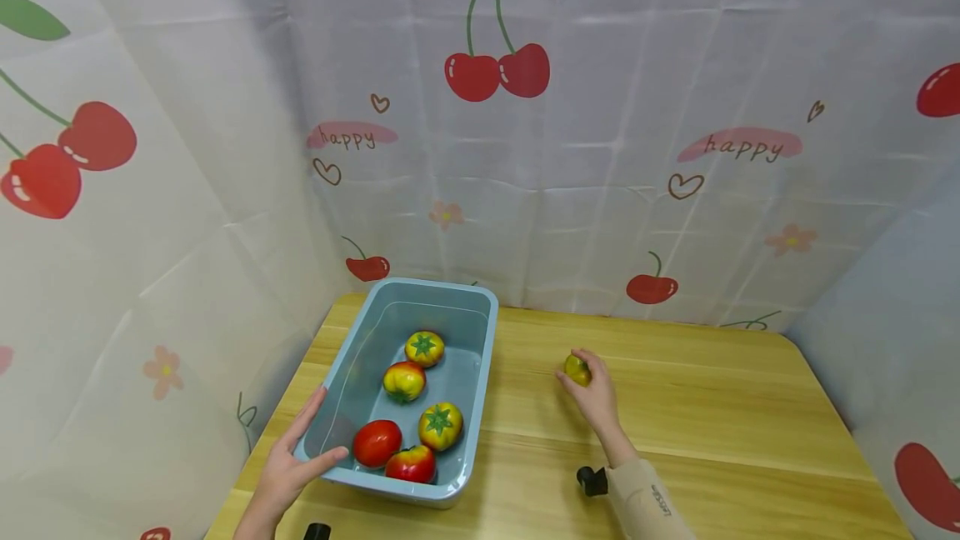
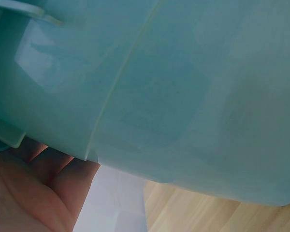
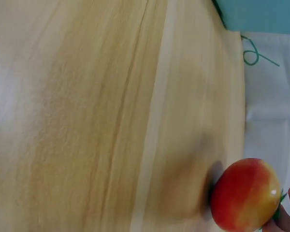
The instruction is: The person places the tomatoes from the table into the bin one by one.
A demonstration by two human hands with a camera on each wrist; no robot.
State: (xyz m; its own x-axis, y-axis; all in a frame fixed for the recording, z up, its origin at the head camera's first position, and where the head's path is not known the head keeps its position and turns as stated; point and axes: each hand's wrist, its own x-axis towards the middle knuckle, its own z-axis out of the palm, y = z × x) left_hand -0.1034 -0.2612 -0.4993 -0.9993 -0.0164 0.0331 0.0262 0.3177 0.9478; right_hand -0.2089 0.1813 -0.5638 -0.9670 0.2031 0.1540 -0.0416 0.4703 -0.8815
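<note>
A blue-grey plastic bin (image 1: 480, 407) stands at the left of the table, with several red and yellow toy tomatoes inside, one of them a plain red tomato (image 1: 377, 443). My left hand (image 1: 285, 465) grips the bin's near left corner, thumb over the rim and fingers along the outside. In the left wrist view the bin's outer wall (image 2: 183, 96) fills most of the picture, above the fingers (image 2: 75, 186). To the right of the bin, my right hand (image 1: 597, 394) holds a red-yellow tomato (image 3: 244, 195) between thumb and fingers, close over the wooden table.
The wooden table (image 1: 712, 415) reaches back to a white cloth (image 1: 570, 190) printed with cherries, which also hangs at both sides. Black camera mounts (image 1: 592, 482) sit at the wrists. In the right wrist view, a corner of the bin (image 3: 261, 17) shows at the top right.
</note>
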